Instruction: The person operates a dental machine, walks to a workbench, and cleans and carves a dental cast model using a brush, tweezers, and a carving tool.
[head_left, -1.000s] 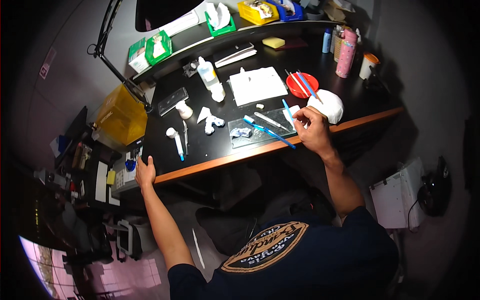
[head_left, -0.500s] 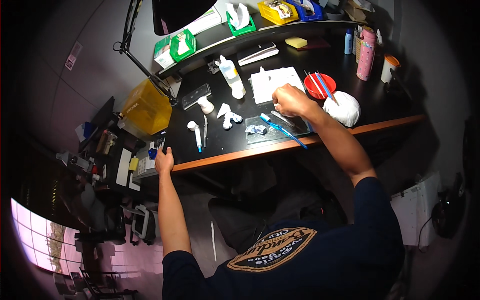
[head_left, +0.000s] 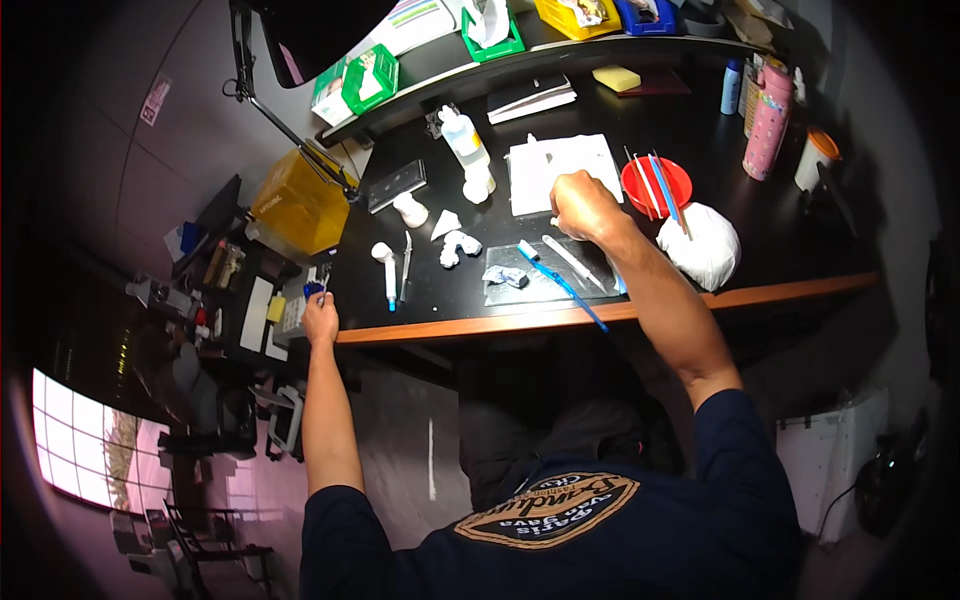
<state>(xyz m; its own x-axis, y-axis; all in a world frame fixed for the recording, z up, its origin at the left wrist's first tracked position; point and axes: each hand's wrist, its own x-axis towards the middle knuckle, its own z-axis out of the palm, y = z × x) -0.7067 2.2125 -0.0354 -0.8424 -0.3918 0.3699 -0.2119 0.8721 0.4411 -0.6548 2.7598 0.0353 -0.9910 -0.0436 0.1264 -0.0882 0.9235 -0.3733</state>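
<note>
Black worktop (head_left: 445,282) with a wooden front edge: at its left front corner is the left hand (head_left: 319,318), its grip unclear. Near the front edge, a blue toothbrush (head_left: 565,287) crosses a clear plate (head_left: 540,294). Beyond, the right hand (head_left: 588,205), fingers curled, any contents hidden, partly covers a white sheet (head_left: 540,178).

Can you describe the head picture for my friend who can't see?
A person's right hand is over a black desk near a white sheet; the left hand is by the desk's left corner. Nearby are a blue toothbrush and a red bowl.
</note>
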